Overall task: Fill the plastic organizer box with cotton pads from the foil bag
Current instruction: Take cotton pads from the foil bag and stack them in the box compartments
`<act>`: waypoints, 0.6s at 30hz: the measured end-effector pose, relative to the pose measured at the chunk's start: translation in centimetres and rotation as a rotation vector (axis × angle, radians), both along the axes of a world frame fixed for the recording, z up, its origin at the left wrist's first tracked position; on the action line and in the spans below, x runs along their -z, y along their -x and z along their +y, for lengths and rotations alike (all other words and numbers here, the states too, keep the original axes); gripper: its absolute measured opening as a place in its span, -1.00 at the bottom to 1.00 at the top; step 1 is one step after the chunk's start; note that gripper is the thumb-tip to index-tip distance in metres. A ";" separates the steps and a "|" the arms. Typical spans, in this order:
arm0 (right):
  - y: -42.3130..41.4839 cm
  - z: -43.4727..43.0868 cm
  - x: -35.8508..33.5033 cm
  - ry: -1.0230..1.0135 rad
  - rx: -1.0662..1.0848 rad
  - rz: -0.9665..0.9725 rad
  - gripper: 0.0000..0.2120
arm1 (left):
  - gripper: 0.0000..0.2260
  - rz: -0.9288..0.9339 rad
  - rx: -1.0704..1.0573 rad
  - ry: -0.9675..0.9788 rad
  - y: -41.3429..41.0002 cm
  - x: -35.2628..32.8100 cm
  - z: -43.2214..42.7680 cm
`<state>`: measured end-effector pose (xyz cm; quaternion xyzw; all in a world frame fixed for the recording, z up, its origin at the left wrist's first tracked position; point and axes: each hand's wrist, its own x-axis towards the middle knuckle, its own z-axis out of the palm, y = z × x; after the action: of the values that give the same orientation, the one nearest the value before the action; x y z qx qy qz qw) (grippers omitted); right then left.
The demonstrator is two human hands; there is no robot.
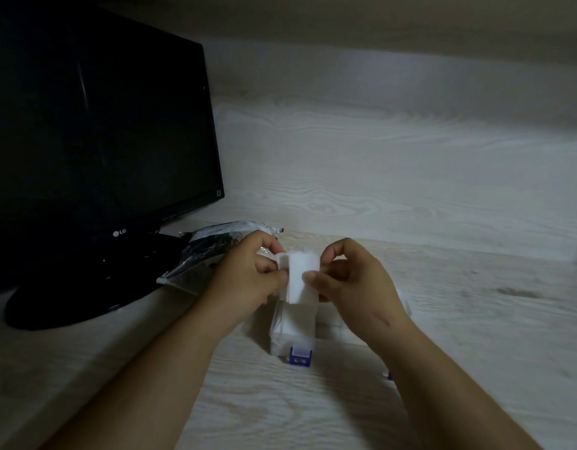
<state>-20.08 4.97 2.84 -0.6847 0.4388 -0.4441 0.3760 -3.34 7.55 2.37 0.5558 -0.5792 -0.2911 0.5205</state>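
Centre frame: the left hand [251, 274] and right hand [355, 287] pinch soft, white, rectangular cotton pads [301, 274] between curled fingers, just above the clear, purple-latched organizer box [293, 332]. The crinkled foil bag [202, 254] lies to the left on a pale wood-grain desk [410, 190].

Both bare forearms [170, 368] reach forward from the bottom edge, converging at centre. The left hand [248, 277] and right hand [355, 287] face each other, curled fingers and thumbs pinching a stack of cotton pads [298, 280] between them.
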 end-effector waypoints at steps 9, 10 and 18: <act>0.2 0.2 -0.4 -0.070 -0.009 -0.100 -0.79 | -0.81 -0.015 0.010 0.010 0.2 0.5 -0.4; 0.3 0.2 -0.4 -0.087 -0.021 -0.087 -0.81 | -0.82 -0.030 0.004 0.007 0.1 0.6 -0.4; 0.4 0.3 -0.4 -0.227 -0.067 0.063 -0.81 | -0.92 -0.057 0.026 -0.006 0.1 0.4 -0.3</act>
<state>-20.47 5.25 3.28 -0.6657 0.4747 -0.3570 0.4517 -3.44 7.28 2.01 0.5580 -0.6001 -0.2833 0.4983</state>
